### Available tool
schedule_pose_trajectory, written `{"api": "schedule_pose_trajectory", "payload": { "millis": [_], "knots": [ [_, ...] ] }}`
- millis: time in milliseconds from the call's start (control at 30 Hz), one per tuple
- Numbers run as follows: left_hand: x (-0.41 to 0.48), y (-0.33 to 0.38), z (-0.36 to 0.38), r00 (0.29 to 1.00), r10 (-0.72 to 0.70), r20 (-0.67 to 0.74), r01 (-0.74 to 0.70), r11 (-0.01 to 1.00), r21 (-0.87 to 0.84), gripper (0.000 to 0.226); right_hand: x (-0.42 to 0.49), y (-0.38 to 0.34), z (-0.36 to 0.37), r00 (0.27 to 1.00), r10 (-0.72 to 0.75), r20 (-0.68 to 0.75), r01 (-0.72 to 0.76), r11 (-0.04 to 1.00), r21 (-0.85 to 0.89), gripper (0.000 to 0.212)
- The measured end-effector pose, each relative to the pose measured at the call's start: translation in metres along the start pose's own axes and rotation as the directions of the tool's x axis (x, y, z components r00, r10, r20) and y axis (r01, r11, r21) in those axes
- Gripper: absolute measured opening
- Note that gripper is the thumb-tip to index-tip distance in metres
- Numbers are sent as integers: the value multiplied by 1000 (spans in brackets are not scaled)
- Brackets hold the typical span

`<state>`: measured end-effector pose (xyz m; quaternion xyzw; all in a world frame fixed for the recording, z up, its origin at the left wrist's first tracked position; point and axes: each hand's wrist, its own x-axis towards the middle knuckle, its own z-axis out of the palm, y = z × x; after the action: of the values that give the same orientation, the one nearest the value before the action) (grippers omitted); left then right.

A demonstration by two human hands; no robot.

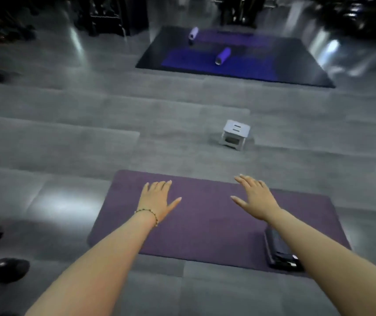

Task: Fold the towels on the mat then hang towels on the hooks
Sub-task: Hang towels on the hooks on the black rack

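Currently I read left hand (157,197) and right hand (254,197) both spread, fingers straight, holding nothing, over the purple mat (205,229); contact unclear. Behind the right hand, beside its forearm, a dark folded towel (276,249) lies on the mat's near edge. Beyond the right fingertips stands a small white stool (235,135).

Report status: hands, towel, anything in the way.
Left hand and right hand open, spread over purple mat. Folded towel at mat's near right edge, in neither hand. White stool beyond mat; no hooks in view.
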<state>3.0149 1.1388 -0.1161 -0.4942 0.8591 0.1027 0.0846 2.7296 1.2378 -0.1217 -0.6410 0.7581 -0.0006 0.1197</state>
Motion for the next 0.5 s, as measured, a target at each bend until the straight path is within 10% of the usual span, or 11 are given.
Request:
{"api": "schedule_pose_trajectory", "payload": {
  "millis": [500],
  "knots": [
    [232, 291, 95, 790, 582, 193, -603, 795, 68, 66, -90, 251, 90, 708, 706, 3, -689, 690, 221, 65]
  ]
}}
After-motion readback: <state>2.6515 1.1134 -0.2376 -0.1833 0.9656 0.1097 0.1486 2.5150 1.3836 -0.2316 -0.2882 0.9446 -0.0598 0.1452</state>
